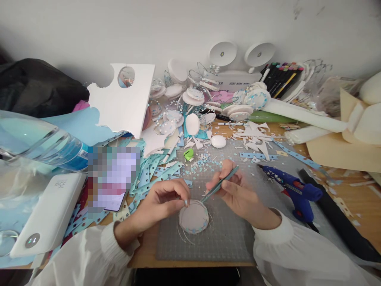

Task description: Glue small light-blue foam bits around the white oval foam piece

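Observation:
Between the thumb and index finger of my left hand (168, 197) is a tiny pale piece (186, 203), perhaps a paper star. It is held at the upper left rim of a round white disc (194, 217). Small blue and white bits dot the disc's edge, and thin strands stick out from it. My right hand (238, 194) grips bluish-green tweezers (220, 184), their tips pointing down-left by the disc's upper rim. The disc lies on a grey cutting mat (226, 242). Loose blue and white stars (202, 163) are scattered beyond my hands.
Right of my hand lies a blue glue gun (291, 188). A green punch (188, 154), paper strips (153, 171) and white foam scraps (254, 137) spread behind. At left are a phone (114, 178), a power bank (49, 214) and a water bottle (44, 139). Decorated discs (193, 96) pile up by the wall.

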`<state>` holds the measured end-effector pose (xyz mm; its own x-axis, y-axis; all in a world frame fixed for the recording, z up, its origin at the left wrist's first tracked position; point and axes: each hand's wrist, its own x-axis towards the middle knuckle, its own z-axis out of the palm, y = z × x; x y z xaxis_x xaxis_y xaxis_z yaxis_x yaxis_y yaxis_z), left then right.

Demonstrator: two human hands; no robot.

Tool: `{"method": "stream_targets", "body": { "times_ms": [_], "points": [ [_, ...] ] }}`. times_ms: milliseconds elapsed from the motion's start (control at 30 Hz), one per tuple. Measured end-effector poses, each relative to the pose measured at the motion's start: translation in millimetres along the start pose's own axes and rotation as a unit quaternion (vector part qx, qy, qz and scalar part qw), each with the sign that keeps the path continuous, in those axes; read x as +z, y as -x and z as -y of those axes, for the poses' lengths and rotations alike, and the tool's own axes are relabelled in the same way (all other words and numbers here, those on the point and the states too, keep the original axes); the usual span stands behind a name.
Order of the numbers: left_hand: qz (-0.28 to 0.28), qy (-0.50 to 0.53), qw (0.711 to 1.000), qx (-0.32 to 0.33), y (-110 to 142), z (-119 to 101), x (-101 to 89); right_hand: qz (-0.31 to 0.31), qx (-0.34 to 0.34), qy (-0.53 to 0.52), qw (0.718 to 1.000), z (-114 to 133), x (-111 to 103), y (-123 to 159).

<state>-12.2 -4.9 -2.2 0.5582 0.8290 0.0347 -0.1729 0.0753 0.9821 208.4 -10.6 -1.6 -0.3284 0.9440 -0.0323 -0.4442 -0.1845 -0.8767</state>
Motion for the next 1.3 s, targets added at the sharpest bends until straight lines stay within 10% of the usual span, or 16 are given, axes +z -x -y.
{"method": "stream_targets", "body": {
  "times_ms": [1300],
  "points": [
    [-0.076, -0.088, 0.991, 0.063, -4.3, -0.5, 5.0, -0.018, -0.019, 0.022, 0.999, -5.1, 3.0, -4.9]
  ]
}}
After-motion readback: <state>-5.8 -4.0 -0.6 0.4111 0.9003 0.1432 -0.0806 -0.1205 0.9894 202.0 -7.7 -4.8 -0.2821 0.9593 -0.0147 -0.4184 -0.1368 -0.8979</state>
